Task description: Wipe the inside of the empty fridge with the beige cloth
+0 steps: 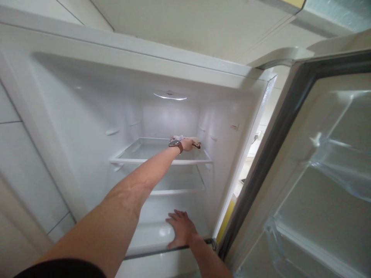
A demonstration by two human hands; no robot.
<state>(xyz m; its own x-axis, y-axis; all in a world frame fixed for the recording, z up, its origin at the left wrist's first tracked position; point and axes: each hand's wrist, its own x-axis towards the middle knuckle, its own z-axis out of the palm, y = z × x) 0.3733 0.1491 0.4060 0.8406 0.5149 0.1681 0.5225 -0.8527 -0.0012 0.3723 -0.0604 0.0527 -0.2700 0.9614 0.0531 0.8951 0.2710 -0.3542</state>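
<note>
My left hand (pixel 188 144), below a wristwatch (pixel 175 143) with a brown strap, reaches deep into an open refrigerator. It is closed on a light-coloured cloth (pixel 196 139) with dark patches, pressed on the upper glass shelf (pixel 136 153) near its back right. The fingers are mostly hidden behind the back of the hand. Lower down, my right hand (pixel 182 228) lies with spread fingers on the white refrigerator floor (pixel 150 231), near the front edge, holding nothing.
A second glass shelf (pixel 174 181) sits below the upper one. At right, the refrigerator door (pixel 333 185) stands open with clear door bins (pixel 342 173) and a dark gasket (pixel 269 154). A lamp (pixel 170 96) shows at the top inside. White tiles (pixel 29 162) cover the left wall.
</note>
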